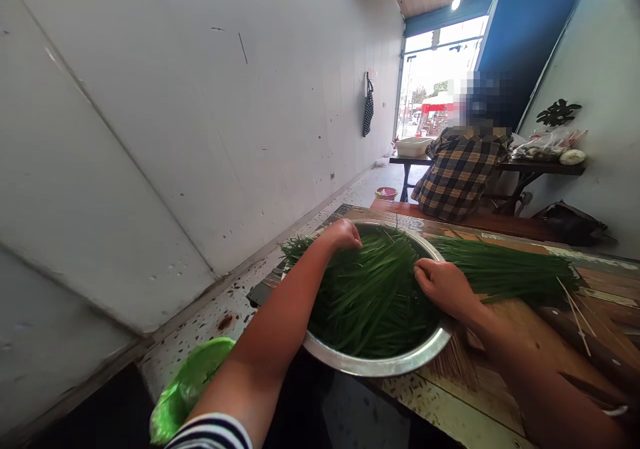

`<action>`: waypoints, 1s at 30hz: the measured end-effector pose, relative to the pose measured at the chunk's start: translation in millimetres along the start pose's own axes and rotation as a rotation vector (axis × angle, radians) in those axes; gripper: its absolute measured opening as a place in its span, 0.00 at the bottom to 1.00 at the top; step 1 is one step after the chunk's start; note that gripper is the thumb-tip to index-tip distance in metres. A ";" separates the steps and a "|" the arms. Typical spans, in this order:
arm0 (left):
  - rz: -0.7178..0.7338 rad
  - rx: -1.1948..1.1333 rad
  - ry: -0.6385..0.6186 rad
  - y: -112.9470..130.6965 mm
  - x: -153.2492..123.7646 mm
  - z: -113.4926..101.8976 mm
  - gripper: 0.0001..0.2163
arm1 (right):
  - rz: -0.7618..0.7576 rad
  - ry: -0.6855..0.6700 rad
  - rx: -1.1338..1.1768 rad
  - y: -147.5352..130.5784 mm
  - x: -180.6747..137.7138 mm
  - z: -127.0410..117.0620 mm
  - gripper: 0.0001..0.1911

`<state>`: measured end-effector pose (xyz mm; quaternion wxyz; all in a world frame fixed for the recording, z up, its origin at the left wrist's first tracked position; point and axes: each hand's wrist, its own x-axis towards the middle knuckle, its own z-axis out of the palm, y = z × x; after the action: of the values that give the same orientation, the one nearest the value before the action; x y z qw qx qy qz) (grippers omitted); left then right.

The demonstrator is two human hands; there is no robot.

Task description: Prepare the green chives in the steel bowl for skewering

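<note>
A wide steel basin [380,368] full of long garlic chives [375,286] stands at the table's near edge. My left hand [345,234] reaches over the basin's far left side, its fingers closed at the ends of the chives. At the right rim, my right hand [445,288] pinches the other end of the bunch, thumb against fingers. The blades stretch between both hands inside the basin. My fingertips are partly hidden by the greens and by my own knuckles. More chives [505,266] lie in a pile on the table to the right.
Thin wooden skewers [457,361] lie beside the basin, with a few more sticks [575,312] at the right. A green-lined bin [193,382] stands on the floor at left. Ahead, a person in a plaid shirt [463,169] sits on a bench near a white tub [414,146].
</note>
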<state>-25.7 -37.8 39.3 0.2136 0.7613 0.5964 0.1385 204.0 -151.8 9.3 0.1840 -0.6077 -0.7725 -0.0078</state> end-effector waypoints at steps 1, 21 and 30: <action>0.009 -0.048 0.046 -0.8 3.1 3.1 0.09 | -0.002 -0.001 0.001 0.2 0.1 0.2 0.16; 0.108 -0.666 0.128 14.2 12.0 42.3 0.09 | -0.021 0.007 0.003 3.5 1.2 4.0 0.16; 0.135 -0.690 0.135 10.9 15.8 46.8 0.10 | -0.011 -0.008 0.007 2.0 0.5 1.6 0.16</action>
<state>9.2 -32.1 3.2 0.4086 0.6712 0.4754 0.3958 205.4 -150.4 7.6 0.1830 -0.6030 -0.7765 -0.0040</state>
